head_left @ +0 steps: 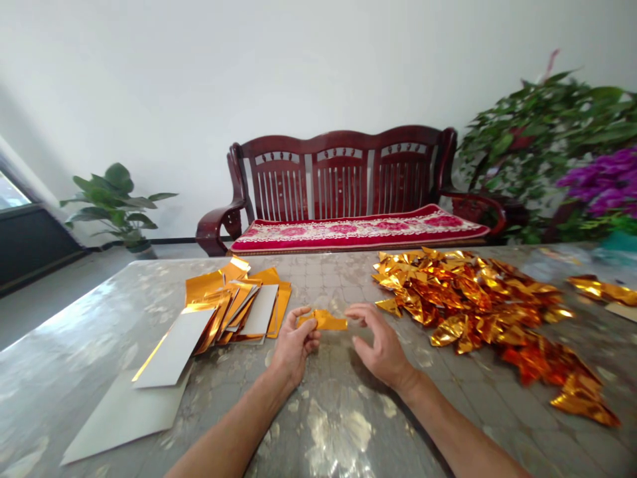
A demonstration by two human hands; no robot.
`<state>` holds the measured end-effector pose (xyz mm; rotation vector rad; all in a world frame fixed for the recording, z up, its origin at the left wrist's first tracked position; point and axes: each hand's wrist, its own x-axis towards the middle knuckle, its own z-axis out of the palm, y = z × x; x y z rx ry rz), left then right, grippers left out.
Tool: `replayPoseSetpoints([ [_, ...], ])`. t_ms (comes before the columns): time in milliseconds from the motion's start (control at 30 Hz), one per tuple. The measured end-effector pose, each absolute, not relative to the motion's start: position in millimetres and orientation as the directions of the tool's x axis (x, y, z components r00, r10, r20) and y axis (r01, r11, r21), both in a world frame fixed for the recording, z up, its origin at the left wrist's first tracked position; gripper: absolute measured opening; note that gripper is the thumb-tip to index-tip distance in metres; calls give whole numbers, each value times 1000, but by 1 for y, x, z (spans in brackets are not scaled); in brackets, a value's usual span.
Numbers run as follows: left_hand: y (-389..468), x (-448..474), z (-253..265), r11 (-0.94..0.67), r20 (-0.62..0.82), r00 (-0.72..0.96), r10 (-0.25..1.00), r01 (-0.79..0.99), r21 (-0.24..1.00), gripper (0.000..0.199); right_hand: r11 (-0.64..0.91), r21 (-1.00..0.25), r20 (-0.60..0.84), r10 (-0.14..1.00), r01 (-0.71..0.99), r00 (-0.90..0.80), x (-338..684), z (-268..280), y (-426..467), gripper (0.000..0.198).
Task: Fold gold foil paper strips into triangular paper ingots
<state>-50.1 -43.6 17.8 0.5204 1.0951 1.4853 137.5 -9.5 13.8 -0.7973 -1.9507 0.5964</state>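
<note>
Between the thumb and fingers of my left hand is a small folded piece of gold foil paper, its free end pointing right. My right hand hovers just beside that end, thumb and fingers apart, holding nothing. To the left lies a loose stack of gold foil paper sheets, some with their pale backs up. A large heap of folded gold foil pieces spreads over the table on the right, trailing toward the near right side.
Pale sheets lie at the near left of the patterned table. Clear plastic sits at the far right. Beyond the table stand a wooden bench with a red cushion, a potted plant and purple flowers.
</note>
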Motion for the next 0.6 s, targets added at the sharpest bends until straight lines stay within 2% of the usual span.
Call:
replayPoseSetpoints([
  [67, -44, -50, 18, 116, -268, -225, 937, -522, 845, 64, 760, -550, 663, 650, 346, -372, 137, 15, -9, 42],
  [133, -45, -49, 18, 143, -278, -205, 938, -503, 853, 63, 796, -469, 700, 600, 384, -389, 135, 16, -9, 31],
  [233, -47, -46, 19, 162, -263, -185, 947, -430, 888, 66, 796, -453, 695, 598, 402, -400, 133, 15, -7, 13],
  [367, -46, -46, 14, 148, -181, -96, 979, -280, 949, 52, 702, -595, 652, 706, 391, -276, 133, 12, -3, 8],
  [467, -42, -48, 6, 96, -104, -56, 993, -131, 987, 44, 564, -752, 543, 824, 341, -165, 134, 11, 1, 10],
  [600, -38, -54, -3, -61, 85, -165, 983, 143, 988, 26, 352, -914, 335, 935, 204, -112, 135, 12, 5, 21],
])
